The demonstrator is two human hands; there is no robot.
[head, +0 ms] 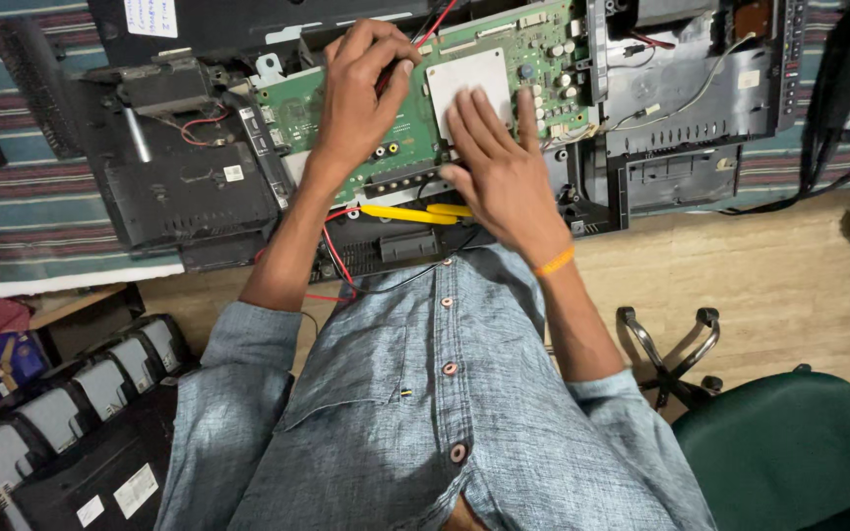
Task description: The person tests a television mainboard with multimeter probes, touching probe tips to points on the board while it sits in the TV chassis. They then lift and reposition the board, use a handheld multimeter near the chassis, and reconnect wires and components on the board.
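A striped cloth (41, 211) covers the bench. The left hand (356, 93) pinches fingertips together on the green circuit board (410, 118). The right hand (499, 167) lies flat, fingers spread, on its grey heat-sink plate (459, 74).

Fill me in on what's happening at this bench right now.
A person in a blue-grey shirt leans over an opened piece of electronics. Their left hand rests curled on the green circuit board, fingertips near the red wires at its top edge. Their right hand lies flat, fingers spread over the board's pale square plate. A yellow-handled tool lies untouched on the black chassis just below the board. A green chair stands to the right.
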